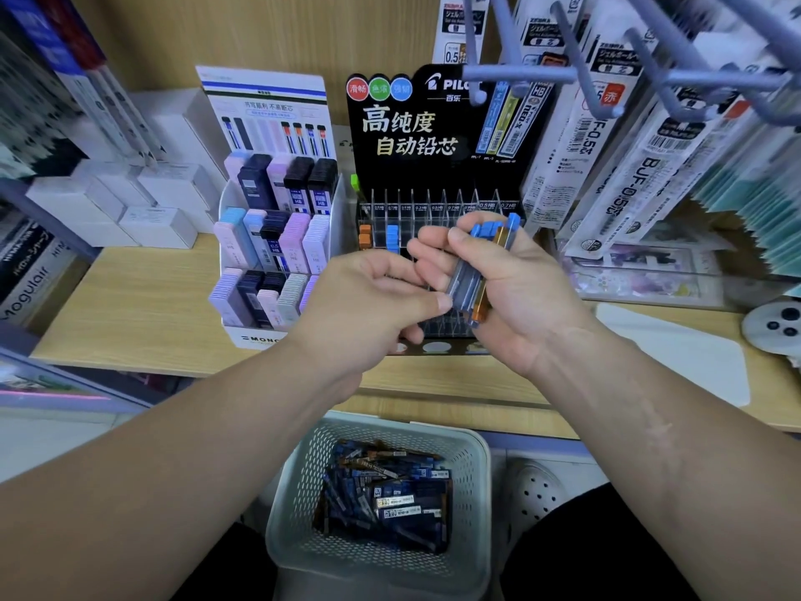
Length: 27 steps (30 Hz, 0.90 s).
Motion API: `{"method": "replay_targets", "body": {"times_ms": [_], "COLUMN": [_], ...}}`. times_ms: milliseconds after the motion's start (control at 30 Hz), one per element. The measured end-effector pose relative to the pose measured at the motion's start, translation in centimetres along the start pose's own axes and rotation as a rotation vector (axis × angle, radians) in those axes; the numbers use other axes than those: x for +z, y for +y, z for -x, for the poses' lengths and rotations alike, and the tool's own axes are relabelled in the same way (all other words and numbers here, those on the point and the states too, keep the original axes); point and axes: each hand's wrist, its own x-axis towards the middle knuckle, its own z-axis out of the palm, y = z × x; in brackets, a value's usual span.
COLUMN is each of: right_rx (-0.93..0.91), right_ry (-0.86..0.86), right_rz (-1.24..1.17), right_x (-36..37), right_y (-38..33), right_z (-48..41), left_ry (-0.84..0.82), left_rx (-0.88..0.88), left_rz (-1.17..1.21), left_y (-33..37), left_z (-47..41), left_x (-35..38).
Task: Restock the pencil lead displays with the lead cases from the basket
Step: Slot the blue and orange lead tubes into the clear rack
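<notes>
Blue-capped lead cases (466, 275), one amber among them: a fanned bundle gripped in the right hand (524, 297), in front of the black slotted display (411, 136). Left hand (368, 297) pinches one case's lower end. Step, as judged: sorting singles. Next: draw one free and seat it in its matching slot. Basket (286, 492) below holds more.

Black display (390, 175) reads PILOT — white display (255, 338) MONO — left box (26, 292) Mogulair.

Blue and orange lead cases (476, 271) tilt before the black display (416, 141); others lie in the basket (287, 496).
</notes>
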Motion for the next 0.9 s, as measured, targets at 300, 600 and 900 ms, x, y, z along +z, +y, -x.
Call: {"method": "replay_targets", "body": {"times_ms": [300, 600, 900], "right_rx": [-0.006, -0.004, 0.078], "right_ry": [0.000, 0.000, 0.004], "right_rz": [0.101, 0.094, 0.211], "right_x": [-0.2, -0.2, -0.9], "right_y": [0.0, -0.2, -0.9], "right_z": [0.1, 0.2, 0.1], "left_ry": [0.062, 0.046, -0.106], "left_rx": [-0.075, -0.006, 0.068], "left_rz": [0.070, 0.085, -0.019], "left_y": [0.0, -0.4, 0.7], "left_z": [-0.2, -0.1, -0.7], "left_x": [0.8, 0.8, -1.8]}}
